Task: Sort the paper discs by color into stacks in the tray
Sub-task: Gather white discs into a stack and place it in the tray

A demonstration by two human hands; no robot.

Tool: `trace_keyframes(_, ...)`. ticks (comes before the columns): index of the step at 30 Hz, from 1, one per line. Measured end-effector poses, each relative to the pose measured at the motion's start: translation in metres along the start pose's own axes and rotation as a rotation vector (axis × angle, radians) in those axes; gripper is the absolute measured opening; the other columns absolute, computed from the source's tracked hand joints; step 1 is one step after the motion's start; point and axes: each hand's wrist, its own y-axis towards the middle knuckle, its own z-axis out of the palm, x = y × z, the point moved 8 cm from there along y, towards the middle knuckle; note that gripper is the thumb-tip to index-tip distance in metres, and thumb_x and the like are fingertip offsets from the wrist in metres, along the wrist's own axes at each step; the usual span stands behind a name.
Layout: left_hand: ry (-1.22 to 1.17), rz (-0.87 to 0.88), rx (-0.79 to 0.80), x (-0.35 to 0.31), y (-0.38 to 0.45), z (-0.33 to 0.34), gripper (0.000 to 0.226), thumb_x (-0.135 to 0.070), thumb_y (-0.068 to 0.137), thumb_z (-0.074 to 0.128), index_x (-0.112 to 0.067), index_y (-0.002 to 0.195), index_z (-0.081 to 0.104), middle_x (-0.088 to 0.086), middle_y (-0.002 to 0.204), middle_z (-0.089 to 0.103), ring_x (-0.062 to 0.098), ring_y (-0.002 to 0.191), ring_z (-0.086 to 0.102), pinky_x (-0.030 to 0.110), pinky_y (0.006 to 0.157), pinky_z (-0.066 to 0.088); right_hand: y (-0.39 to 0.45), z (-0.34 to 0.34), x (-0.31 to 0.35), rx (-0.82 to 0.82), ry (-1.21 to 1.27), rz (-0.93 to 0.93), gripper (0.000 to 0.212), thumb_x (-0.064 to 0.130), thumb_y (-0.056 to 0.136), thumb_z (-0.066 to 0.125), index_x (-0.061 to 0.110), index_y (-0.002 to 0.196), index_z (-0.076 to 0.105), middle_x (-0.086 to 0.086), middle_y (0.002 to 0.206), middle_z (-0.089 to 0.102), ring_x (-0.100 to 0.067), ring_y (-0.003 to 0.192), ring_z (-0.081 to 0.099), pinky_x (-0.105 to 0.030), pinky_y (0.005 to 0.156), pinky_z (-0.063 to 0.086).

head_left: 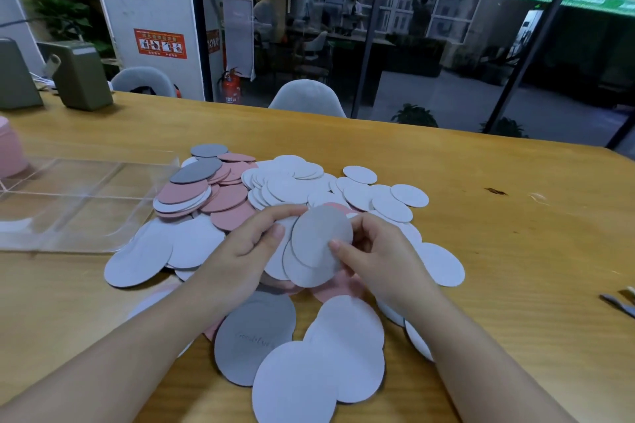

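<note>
A loose heap of paper discs covers the middle of the wooden table: white discs (pixel 292 182), pink discs (pixel 226 197) and grey discs (pixel 197 171). A large grey disc (pixel 252 336) lies near me. Both hands hold a small fan of pale grey-white discs (pixel 319 240) above the heap. My left hand (pixel 251 247) grips the fan from the left, thumb on top. My right hand (pixel 374 251) pinches its right edge. The clear acrylic tray (pixel 86 213) sits at the left with nothing visible in it.
Two grey-green boxes (pixel 82 75) stand at the table's far left, and a pink object (pixel 10 148) sits behind the tray. Scissors (pixel 618 304) lie at the right edge. Chairs (pixel 305 96) stand across the table before a glass wall.
</note>
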Motion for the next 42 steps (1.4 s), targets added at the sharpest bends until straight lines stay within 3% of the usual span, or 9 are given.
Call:
trace_keyframes(3, 0.098, 0.026, 0.055, 0.0, -0.002, 0.004, 0.028, -0.041, 0.081, 0.054, -0.053, 0.107, 0.059, -0.023, 0.116, 0.056, 0.011, 0.103, 0.062, 0.037, 0.064, 0.06, -0.002, 0.005, 0.001, -0.025, -0.034, 0.001, 0.007, 0.02, 0.085, 0.068, 0.021, 0.082, 0.061, 0.009, 0.072, 0.065, -0.003, 0.059, 0.059, -0.024, 0.06, 0.048)
trace_keyframes(7, 0.256, 0.095, 0.075, -0.002, -0.004, 0.006, 0.045, -0.022, 0.09, 0.059, -0.06, 0.113, 0.051, -0.025, 0.128, 0.046, 0.001, 0.105, 0.056, 0.03, 0.06, 0.059, -0.008, 0.011, 0.007, 0.043, 0.052, 0.033, 0.009, 0.015, 0.085, 0.068, 0.009, 0.09, 0.064, 0.001, 0.076, 0.065, -0.003, 0.052, 0.061, -0.018, 0.051, 0.047)
trace_keyframes(12, 0.254, 0.1, 0.066, -0.007, -0.007, 0.008, 0.054, -0.011, 0.094, 0.054, -0.063, 0.109, 0.054, -0.026, 0.127, 0.043, -0.002, 0.097, 0.057, 0.025, 0.057, 0.057, -0.018, -0.003, 0.004, -0.01, -0.28, 0.04, 0.025, 0.036, 0.079, 0.071, 0.023, 0.098, 0.061, 0.011, 0.087, 0.061, 0.0, 0.071, 0.053, -0.013, 0.063, 0.039)
trace_keyframes(18, 0.241, 0.1, 0.074, -0.007, -0.008, 0.006, 0.055, -0.008, 0.094, 0.052, -0.061, 0.109, 0.056, -0.025, 0.127, 0.045, -0.002, 0.098, 0.057, 0.025, 0.059, 0.056, -0.057, 0.002, 0.001, 0.183, -0.519, 0.088, 0.039, 0.057, 0.073, 0.066, 0.029, 0.094, 0.047, 0.016, 0.092, 0.046, 0.0, 0.085, 0.044, -0.017, 0.066, 0.036)
trace_keyframes(19, 0.241, 0.099, 0.076, -0.007, -0.008, 0.006, 0.054, -0.009, 0.094, 0.052, -0.06, 0.109, 0.056, -0.025, 0.126, 0.046, 0.0, 0.099, 0.056, 0.026, 0.059, 0.056, -0.064, 0.006, 0.0, 0.218, -0.559, 0.089, 0.043, 0.061, 0.072, 0.064, 0.031, 0.096, 0.044, 0.015, 0.097, 0.043, 0.0, 0.092, 0.041, -0.017, 0.07, 0.034)
trace_keyframes(22, 0.243, 0.097, 0.082, -0.007, -0.008, 0.006, 0.052, -0.01, 0.094, 0.053, -0.059, 0.11, 0.056, -0.026, 0.126, 0.046, 0.001, 0.099, 0.056, 0.026, 0.059, 0.056, -0.079, 0.016, -0.004, 0.331, -0.657, 0.131, 0.076, 0.069, 0.069, 0.06, 0.033, 0.129, 0.03, 0.014, 0.124, 0.03, -0.005, 0.121, 0.024, -0.024, 0.091, 0.03)
trace_keyframes(27, 0.239, 0.1, 0.091, -0.009, -0.009, 0.007, 0.054, -0.008, 0.094, 0.052, -0.06, 0.107, 0.057, -0.028, 0.126, 0.045, -0.006, 0.095, 0.055, 0.025, 0.057, 0.056, -0.089, 0.027, 0.001, 0.343, -0.709, 0.072, 0.092, 0.073, 0.06, 0.063, 0.038, 0.135, 0.024, 0.014, 0.125, 0.023, -0.007, 0.121, 0.019, -0.027, 0.096, 0.027)
trace_keyframes(37, 0.247, 0.112, 0.101, -0.009, -0.01, 0.008, 0.055, -0.009, 0.094, 0.052, -0.062, 0.106, 0.056, -0.029, 0.124, 0.046, -0.004, 0.096, 0.055, 0.027, 0.058, 0.057, -0.08, 0.023, 0.002, 0.375, -0.566, 0.134, 0.073, 0.044, 0.069, 0.077, 0.038, 0.127, 0.033, 0.01, 0.12, 0.032, -0.008, 0.115, 0.032, -0.027, 0.091, 0.037)
trace_keyframes(42, 0.248, 0.114, 0.097, -0.01, -0.011, 0.008, 0.054, -0.01, 0.093, 0.053, -0.062, 0.107, 0.056, -0.029, 0.125, 0.046, -0.003, 0.099, 0.055, 0.029, 0.059, 0.058, -0.072, 0.012, 0.002, 0.356, -0.498, 0.13, 0.049, 0.037, 0.079, 0.069, 0.037, 0.117, 0.039, 0.017, 0.112, 0.042, -0.002, 0.098, 0.046, -0.014, 0.068, 0.039)
